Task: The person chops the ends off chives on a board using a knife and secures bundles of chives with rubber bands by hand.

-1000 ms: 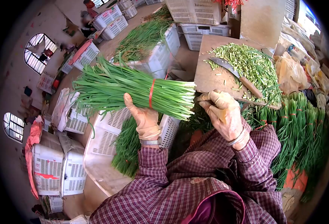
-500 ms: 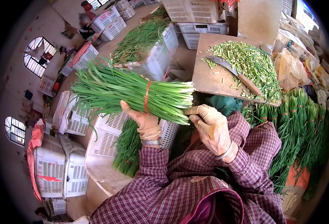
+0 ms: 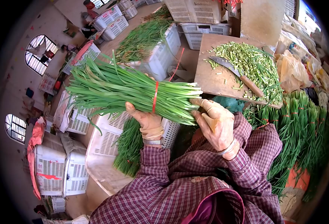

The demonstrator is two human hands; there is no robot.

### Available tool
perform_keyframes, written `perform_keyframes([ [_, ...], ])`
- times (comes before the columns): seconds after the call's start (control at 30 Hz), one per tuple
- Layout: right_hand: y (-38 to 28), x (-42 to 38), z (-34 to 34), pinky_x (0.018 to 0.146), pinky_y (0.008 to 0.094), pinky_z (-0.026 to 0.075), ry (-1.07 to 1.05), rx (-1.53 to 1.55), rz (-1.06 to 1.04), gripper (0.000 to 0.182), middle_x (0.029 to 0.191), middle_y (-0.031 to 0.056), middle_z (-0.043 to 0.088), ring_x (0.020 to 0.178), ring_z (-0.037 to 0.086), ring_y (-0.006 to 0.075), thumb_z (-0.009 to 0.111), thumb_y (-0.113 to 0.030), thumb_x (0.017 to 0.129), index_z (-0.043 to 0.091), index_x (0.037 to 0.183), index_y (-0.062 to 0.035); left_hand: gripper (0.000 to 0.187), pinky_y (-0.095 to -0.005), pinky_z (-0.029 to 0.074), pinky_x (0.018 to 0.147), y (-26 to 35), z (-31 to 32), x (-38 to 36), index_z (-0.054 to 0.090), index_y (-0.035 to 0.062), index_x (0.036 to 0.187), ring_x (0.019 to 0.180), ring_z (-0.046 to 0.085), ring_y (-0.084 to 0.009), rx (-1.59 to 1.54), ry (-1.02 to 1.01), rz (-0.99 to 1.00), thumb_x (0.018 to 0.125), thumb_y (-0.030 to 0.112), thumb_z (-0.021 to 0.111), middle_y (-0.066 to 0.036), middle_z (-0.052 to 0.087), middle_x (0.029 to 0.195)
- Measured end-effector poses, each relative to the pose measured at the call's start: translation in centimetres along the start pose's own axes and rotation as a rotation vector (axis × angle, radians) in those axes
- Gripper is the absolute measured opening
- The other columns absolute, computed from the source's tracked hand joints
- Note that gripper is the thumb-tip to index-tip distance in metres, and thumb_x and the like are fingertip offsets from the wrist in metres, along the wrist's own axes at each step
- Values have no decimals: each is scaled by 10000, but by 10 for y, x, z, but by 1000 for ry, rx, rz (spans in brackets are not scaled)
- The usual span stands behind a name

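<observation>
A thick bunch of garlic chives (image 3: 123, 91) lies sideways in front of me, pale stem ends to the right and green leaves to the left. A red tie (image 3: 155, 98) circles it near the stem end. My left hand (image 3: 149, 121), gloved, wraps the bunch from below beside the tie; the fingers behind it are mostly hidden. At the stem ends, my right hand (image 3: 217, 125), also gloved, has its thumb and index finger closed on the outer stems.
A cutting board (image 3: 209, 80) at the right holds a knife (image 3: 239, 74) and chopped stem pieces (image 3: 242, 56). Tied chive bunches (image 3: 298, 119) stand below it. A white crate (image 3: 101, 160) with chives is under my left arm; another crate (image 3: 168, 48) heaped with leaves stands ahead.
The bunch has shifted slightly right and down, with my left hand moving along. My right hand has moved a little right, and its fingers now reach onto the stem ends.
</observation>
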State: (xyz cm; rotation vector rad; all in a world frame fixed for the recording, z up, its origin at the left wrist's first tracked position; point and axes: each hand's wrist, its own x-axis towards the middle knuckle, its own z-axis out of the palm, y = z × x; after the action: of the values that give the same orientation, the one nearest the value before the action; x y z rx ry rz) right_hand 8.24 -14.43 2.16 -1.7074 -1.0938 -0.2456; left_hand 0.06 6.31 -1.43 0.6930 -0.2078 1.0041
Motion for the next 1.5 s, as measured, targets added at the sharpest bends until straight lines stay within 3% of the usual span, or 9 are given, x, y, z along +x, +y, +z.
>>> perform_keyframes([
  [0.13,4,-2,-1,766,363,564,-113,188,9,177,1035,134,734,862,722,315,676,-88,884,736,1029,-6,957,-538,342,1197,0,0,-2,348,50,1538,1387,419,-386,8,31,-25,815,510,774,-221,411,1524],
  [0.3,10,-2,-6,770,364,570,-102,152,-71,169,1016,123,739,873,724,309,660,-68,889,735,1022,4,964,-544,355,1190,-2,-3,-1,355,55,1536,1375,427,-395,-20,19,-29,797,488,796,-239,410,1516],
  [0.5,12,-4,-8,727,371,565,-118,141,147,219,947,106,727,824,715,293,670,-69,856,721,1068,-63,975,-548,353,1190,-3,-6,-2,350,56,1540,1374,425,-399,-26,8,-46,792,487,802,-241,406,1517],
  [0.67,14,4,-6,623,394,508,16,-254,-168,128,753,67,608,717,654,259,720,-148,819,671,936,-131,974,-547,380,1174,0,10,-5,346,59,1541,1364,439,-410,50,39,-61,796,495,800,-253,413,1507],
  [0.87,8,25,-10,649,415,520,-162,-371,-236,131,868,48,631,804,656,259,690,-200,817,681,943,-164,870,-497,450,1133,-1,0,-10,413,77,1493,1305,526,-297,176,92,-127,835,535,751,-139,514,1441],
  [1.07,13,29,-5,718,391,525,-286,-489,-329,193,876,20,628,833,643,245,666,-229,782,712,969,-210,803,-475,474,1114,-3,-4,-12,437,68,1470,1300,531,-289,84,152,-184,859,483,753,-115,538,1416],
  [1.23,25,22,2,726,391,510,-109,-366,-336,263,906,-4,643,816,618,235,709,-228,745,735,1006,-217,763,-462,447,1124,-6,-4,-15,417,76,1492,1318,521,-268,59,174,-209,926,509,689,-97,521,1456],
  [1.4,31,13,10,707,399,496,88,-78,-231,203,919,83,637,814,598,314,714,0,746,666,917,-98,726,-443,456,1117,-5,8,-16,447,71,1470,1289,551,-262,95,221,-204,920,455,724,-88,547,1436],
  [1.5,36,-8,15,778,293,499,133,636,270,81,978,74,577,860,609,189,621,-52,970,602,987,25,696,-441,462,1107,-5,4,-15,482,59,1437,1268,565,-259,149,284,-210,911,439,734,-89,572,1408],
])
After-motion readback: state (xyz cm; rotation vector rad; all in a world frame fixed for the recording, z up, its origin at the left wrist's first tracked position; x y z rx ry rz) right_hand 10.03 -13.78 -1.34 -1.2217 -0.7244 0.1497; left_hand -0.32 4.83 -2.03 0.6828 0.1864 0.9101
